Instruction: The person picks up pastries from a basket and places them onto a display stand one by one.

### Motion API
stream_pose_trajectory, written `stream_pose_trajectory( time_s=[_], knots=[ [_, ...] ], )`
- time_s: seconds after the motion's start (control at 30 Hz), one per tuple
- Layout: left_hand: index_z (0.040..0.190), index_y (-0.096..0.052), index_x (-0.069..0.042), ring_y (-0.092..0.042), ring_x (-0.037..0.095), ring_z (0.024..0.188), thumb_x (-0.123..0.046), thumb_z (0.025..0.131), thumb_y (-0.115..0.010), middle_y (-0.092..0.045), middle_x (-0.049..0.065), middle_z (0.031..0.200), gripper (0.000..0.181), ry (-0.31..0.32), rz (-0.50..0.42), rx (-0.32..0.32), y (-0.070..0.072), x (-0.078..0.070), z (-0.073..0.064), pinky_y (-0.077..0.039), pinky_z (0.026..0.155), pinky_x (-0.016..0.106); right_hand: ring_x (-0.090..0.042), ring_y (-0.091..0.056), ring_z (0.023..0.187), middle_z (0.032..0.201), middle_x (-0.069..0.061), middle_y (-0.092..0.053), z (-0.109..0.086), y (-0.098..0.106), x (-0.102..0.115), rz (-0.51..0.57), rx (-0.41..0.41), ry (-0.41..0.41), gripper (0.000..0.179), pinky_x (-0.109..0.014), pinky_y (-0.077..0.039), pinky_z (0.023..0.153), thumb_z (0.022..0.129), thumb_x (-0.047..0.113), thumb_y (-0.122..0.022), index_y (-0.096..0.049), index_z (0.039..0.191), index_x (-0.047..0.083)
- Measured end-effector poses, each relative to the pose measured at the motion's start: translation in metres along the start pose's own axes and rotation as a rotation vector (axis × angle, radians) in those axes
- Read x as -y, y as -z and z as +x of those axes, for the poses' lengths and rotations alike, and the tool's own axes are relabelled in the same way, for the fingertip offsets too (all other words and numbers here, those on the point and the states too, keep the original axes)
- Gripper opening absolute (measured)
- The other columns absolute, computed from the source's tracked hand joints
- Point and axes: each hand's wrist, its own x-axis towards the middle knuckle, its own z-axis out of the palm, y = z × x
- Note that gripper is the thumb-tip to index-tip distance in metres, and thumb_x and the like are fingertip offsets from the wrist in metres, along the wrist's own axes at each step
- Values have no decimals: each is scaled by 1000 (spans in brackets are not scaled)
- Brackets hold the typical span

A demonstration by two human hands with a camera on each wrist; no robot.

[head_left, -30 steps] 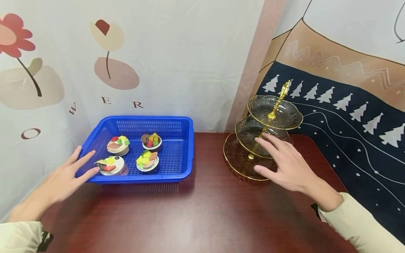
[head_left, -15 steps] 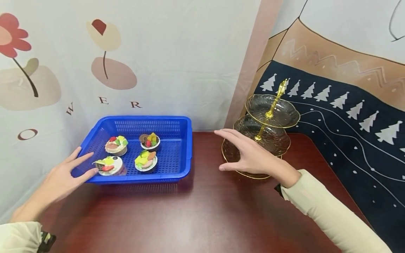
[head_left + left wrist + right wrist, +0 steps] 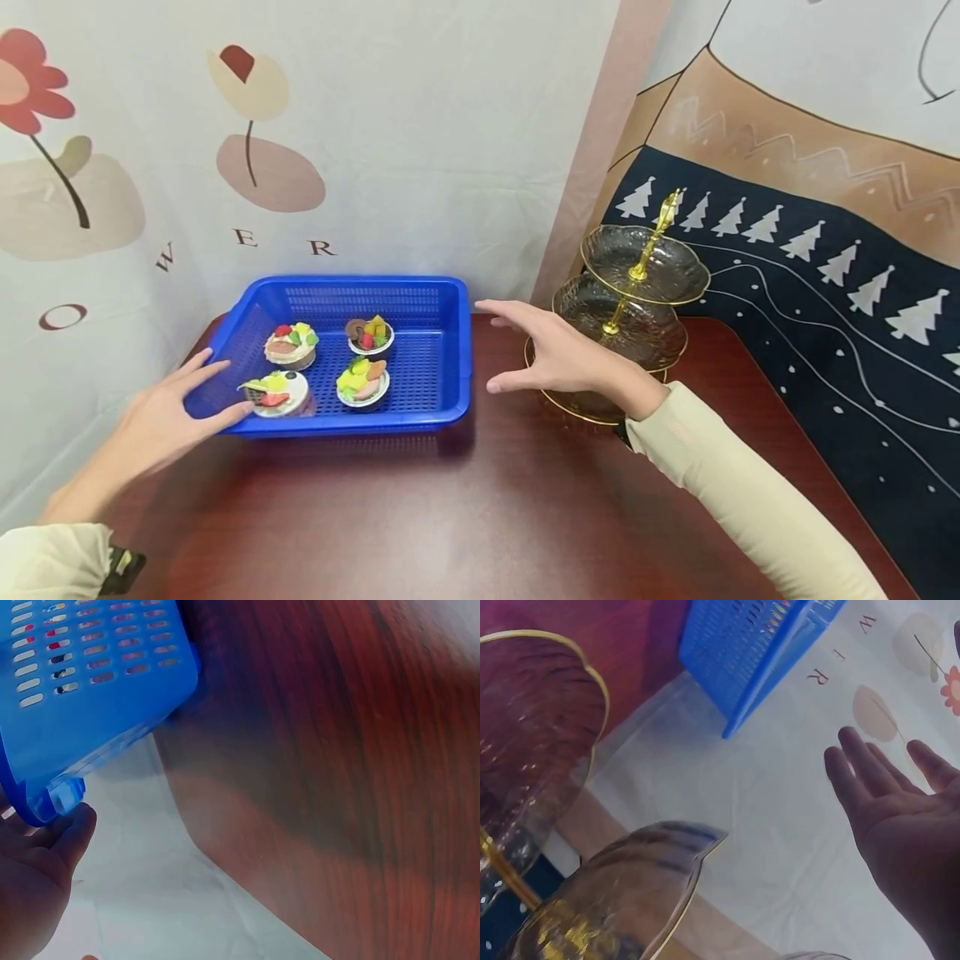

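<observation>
A blue slotted plastic basket (image 3: pixel 352 425) stands on the table with several small toy cakes in it, among them a white round fruit-topped cake (image 3: pixel 281 396) and a dark cup with a chocolate piece (image 3: pixel 370 336). At its left front corner my left hand (image 3: pixel 153 421) rests on the rim, fingers extended. The left wrist view has the fingertips at the rim's corner (image 3: pixel 49 806). My right hand (image 3: pixel 566 354) hovers just right of the basket, thumb and fingers spread apart, holding nothing. Behind that hand and to its right is a three-tier glass stand (image 3: pixel 648 267) with gold trim.
Dark red wooden table (image 3: pixel 450 517) runs in front of the basket. A white cloth backdrop (image 3: pixel 435 167) with printed flowers hangs behind, and a navy cloth with white trees (image 3: pixel 795 242) at the right. The stand's wide plates overhang close to the right forearm.
My right hand has moved left from in front of the tiered stand to beside the basket. In the last half second the basket has shifted slightly right, my left hand moving along with it.
</observation>
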Motion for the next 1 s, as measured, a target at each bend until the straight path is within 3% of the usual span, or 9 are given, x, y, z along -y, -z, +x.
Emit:
stream_pose_trajectory(
  time_s=[0.33,0.6,0.8,1.0],
  knots=[
    [139,-49,10,-40,62,124,-58,79,-75,-35,31,151,94,-26,24,28,-4,-17,4,-34,89,77,-15,-54,130,154,-1,-42,28,-5,7,137,153,11,94,-42,-42,107,76,35,-88,-38,153,14],
    [137,-51,12,-43,61,124,-60,76,-78,-39,30,150,98,-41,4,17,-10,-39,2,-37,90,74,-15,-55,129,153,-5,-43,39,-10,11,136,250,19,90,-43,-40,109,77,33,-87,-40,152,15],
    [139,-49,11,-44,61,123,-66,76,-75,-39,32,149,103,-32,21,47,-15,-55,0,-39,90,74,-16,-53,131,155,-4,-41,41,-17,10,147,329,-19,91,-39,-42,108,76,34,-88,-39,152,17],
    [137,-52,12,-45,61,122,-69,75,-73,-40,32,148,104,-38,44,51,-17,-69,-4,-36,91,75,-17,-56,128,153,-4,-44,46,-25,9,177,372,8,87,-32,-42,107,77,28,-88,-42,150,12]
  ],
)
